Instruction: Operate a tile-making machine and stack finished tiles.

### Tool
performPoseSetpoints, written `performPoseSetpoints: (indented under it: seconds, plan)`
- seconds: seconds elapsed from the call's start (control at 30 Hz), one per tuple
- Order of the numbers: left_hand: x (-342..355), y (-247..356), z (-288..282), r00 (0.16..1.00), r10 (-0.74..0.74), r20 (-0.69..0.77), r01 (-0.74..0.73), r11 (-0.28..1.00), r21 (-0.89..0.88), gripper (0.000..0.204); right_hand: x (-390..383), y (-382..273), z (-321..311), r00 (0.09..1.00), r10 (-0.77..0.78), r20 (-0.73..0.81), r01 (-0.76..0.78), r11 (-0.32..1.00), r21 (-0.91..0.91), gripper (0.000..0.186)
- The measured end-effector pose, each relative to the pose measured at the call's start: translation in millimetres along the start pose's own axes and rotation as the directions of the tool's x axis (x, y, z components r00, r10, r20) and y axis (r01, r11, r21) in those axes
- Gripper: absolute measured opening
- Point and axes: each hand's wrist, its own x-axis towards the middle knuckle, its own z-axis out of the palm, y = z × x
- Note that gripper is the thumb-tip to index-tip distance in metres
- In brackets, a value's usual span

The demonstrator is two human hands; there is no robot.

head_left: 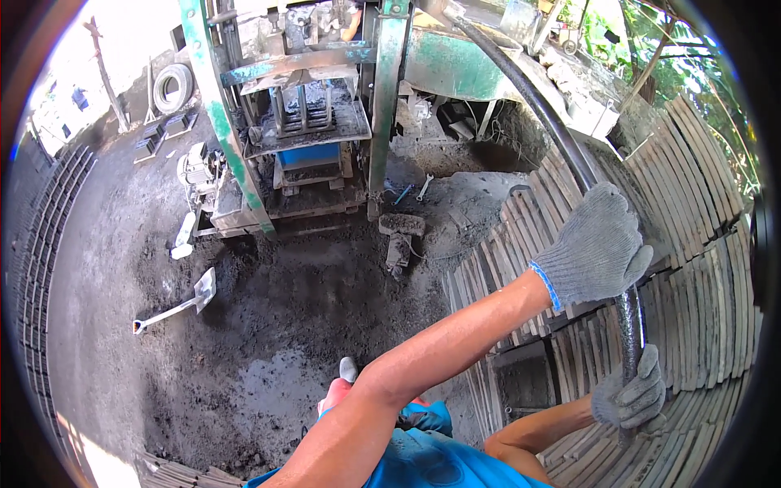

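Observation:
A long dark metal pipe (547, 122) runs down the right side from beside the machine at the top. My left hand (600, 244), in a grey knit glove with a blue cuff edge, is wrapped round the pipe, its arm stretched across in front of me. Lower on the same pipe, nearer my body, my right hand (631, 394) is closed in a matching glove. Both hands are near the stacked flat boards (691, 317) at right. The pipe's upper end lies by the green metal bin (468, 69); whether they are joined cannot be made out.
Ahead stands a tall green-framed machine (382, 122) with a motor (198, 167) at its left. A shovel (179, 307) lies on the dirt floor; a wrench (425, 187) lies right of the machine. Block rows (39, 268) line the far left, and a tyre (172, 88) leans behind.

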Motion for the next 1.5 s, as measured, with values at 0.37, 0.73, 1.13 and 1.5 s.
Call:
performPoseSetpoints:
  seconds: [0.37, 0.73, 1.13, 1.5]
  plan:
    - [2, 0, -4, 1.0, 0.015, 0.021, -0.014, 1.0, -0.012, 0.036, 15, -5, -10, 1.0, 0.013, 0.025, -0.015, 0.997, 0.069, 0.024]
    - [-1, 0, -1, 0.999, 0.033, -0.026, -0.033, 0.999, 0.007, 0.035, 1, -4, -4, 0.986, 0.045, 0.162, -0.058, 0.996, 0.075, 0.023]
    - [-3, 0, 1, 1.0, 0.019, -0.006, -0.019, 1.0, -0.019, 0.033, 9, -6, -4, 1.0, 0.001, -0.016, 0.0, 0.998, 0.056, 0.024]
    - [-3, -2, -2, 1.0, 0.003, -0.011, -0.003, 0.999, -0.034, 0.035, -19, -8, 13, 0.976, 0.128, 0.177, -0.131, 0.991, 0.007, 0.027]
